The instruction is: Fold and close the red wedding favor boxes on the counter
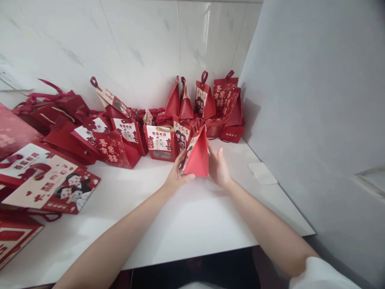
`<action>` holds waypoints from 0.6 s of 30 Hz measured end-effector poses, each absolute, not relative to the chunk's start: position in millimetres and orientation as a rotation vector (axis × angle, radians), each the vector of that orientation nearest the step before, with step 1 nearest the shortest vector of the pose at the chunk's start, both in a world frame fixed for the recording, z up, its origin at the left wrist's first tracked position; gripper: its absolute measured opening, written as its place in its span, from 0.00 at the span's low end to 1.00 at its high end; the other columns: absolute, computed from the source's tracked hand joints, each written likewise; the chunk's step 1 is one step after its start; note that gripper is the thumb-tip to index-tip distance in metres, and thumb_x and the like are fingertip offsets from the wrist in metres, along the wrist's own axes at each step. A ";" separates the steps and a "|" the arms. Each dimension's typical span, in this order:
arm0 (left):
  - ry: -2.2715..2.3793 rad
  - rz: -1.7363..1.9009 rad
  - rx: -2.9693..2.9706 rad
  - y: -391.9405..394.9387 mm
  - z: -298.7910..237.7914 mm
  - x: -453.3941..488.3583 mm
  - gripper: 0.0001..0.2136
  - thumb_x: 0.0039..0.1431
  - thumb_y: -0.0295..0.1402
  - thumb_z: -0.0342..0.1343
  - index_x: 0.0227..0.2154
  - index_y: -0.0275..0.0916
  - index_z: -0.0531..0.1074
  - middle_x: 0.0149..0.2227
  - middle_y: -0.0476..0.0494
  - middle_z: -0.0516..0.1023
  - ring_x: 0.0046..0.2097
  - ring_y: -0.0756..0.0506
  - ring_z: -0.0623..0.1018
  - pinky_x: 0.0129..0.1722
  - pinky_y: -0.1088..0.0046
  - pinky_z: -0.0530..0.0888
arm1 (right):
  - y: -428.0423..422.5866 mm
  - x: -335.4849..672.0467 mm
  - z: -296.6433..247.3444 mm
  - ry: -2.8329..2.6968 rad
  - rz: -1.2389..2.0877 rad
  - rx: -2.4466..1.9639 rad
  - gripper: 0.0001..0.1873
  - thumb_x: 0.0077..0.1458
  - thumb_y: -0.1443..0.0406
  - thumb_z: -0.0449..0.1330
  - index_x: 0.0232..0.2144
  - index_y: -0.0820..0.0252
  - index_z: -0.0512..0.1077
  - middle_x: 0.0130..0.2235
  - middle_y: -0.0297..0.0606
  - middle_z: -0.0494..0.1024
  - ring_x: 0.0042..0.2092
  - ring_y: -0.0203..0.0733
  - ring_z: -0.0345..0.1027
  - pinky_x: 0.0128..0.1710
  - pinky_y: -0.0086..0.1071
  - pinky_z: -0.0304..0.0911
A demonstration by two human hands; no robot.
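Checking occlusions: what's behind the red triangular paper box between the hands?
Partly visible: a red paper box with a printed couple. The held box hides its lower right.

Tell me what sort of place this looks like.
An indoor corner, perhaps in a home or small workroom: a white table against a marble-look wall, with red gift boxes crowded on it.

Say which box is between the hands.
The tapered red box, plain side facing the camera, between left hand and right hand; other boxes sit behind or farther left.
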State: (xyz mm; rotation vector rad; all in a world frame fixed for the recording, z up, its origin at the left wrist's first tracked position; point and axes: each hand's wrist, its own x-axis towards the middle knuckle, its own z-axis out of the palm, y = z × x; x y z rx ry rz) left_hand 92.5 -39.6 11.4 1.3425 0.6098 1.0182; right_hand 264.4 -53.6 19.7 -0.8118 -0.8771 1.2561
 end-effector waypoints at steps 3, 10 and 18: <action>0.595 0.991 1.332 -39.0 12.2 92.6 0.42 0.48 0.44 0.69 0.66 0.47 0.57 0.71 0.39 0.52 0.70 0.33 0.56 0.64 0.59 0.66 | -61.3 260.5 20.9 -1.068 1.346 -0.731 0.31 0.53 0.46 0.63 0.57 0.46 0.70 0.60 0.36 0.73 0.63 0.49 0.64 0.61 0.47 0.62; 0.603 1.256 1.828 -33.2 5.4 81.3 0.43 0.49 0.46 0.67 0.67 0.47 0.56 0.68 0.36 0.56 0.67 0.32 0.60 0.66 0.50 0.60 | -67.4 262.3 14.5 -1.171 1.387 -0.672 0.25 0.56 0.55 0.64 0.55 0.50 0.71 0.55 0.37 0.77 0.61 0.51 0.66 0.63 0.50 0.61; 0.713 1.431 2.173 -33.2 8.7 77.6 0.45 0.47 0.56 0.63 0.66 0.44 0.57 0.64 0.35 0.62 0.64 0.31 0.60 0.64 0.45 0.58 | -66.0 265.9 7.0 -1.200 1.416 -0.639 0.24 0.53 0.57 0.66 0.52 0.51 0.72 0.58 0.35 0.75 0.62 0.54 0.65 0.62 0.50 0.61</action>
